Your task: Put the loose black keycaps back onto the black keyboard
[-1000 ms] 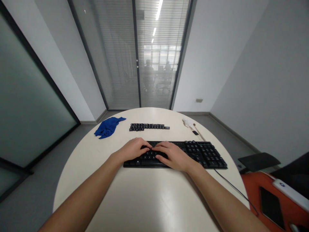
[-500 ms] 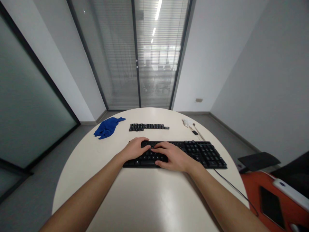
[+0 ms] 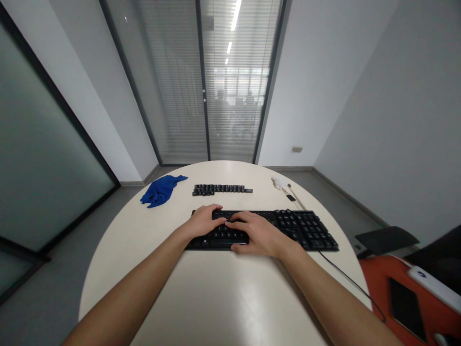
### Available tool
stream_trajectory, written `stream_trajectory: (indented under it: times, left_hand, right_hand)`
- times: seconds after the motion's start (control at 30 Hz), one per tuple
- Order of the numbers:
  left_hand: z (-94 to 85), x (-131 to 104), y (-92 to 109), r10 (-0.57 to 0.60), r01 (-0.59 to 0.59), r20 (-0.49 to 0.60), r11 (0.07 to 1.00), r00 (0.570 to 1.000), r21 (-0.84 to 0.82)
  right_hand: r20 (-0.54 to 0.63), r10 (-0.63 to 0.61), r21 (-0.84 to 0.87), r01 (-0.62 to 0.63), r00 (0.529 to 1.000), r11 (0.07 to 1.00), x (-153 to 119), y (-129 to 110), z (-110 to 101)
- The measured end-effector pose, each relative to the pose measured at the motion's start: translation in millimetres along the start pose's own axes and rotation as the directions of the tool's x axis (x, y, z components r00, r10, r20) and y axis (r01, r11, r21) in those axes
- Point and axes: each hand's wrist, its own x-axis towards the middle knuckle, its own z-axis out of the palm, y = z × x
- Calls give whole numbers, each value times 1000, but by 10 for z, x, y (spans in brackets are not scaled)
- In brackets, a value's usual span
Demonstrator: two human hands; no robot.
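Note:
A black keyboard (image 3: pixel 223 242) lies across the white round table, and bare switch spots show along its upper left part. My left hand (image 3: pixel 204 222) rests over its left end, thumb stretched right onto the keys and fingers spread over the back edge. From the right, my right hand (image 3: pixel 260 236) reaches over the middle, with a fingertip meeting the left thumb's tip on the keys. Its thumb lies apart at the front edge. Whether a small key sits under the touching fingertips is hidden. Behind the keyboard, loose black keycaps (image 3: pixel 223 188) stand in rows.
A crumpled blue cloth (image 3: pixel 162 191) lies at the back left of the table. At the back right are a small brush (image 3: pixel 289 196), a thin stick (image 3: pixel 296 196) and white fluff (image 3: pixel 278 182). The keyboard's cable (image 3: pixel 345 276) runs over the right edge, near an orange seat holding a phone (image 3: pixel 406 307).
Both hands stay on the keyboard. My left hand has shifted slightly right, and my right thumb has slid slightly down toward the front edge.

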Motion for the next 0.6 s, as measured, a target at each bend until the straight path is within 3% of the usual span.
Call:
stream_trajectory:
  times: [0.4,0.5,0.6]
  left_hand:
    - [38,0,3,10,-10,2,998,1000,62]
    - [44,20,-18,15,-14,-55,1000,998,11]
    - [6,63,-82,29,-16,-171,997,985,73]
  right_hand:
    - [-5,-18,-38,18,1000,999,4,11,27]
    - [-11,-24,-23,23,1000,999,-8,28,26]
    - [-20,-28,18,28,999,999,-18,61,22]
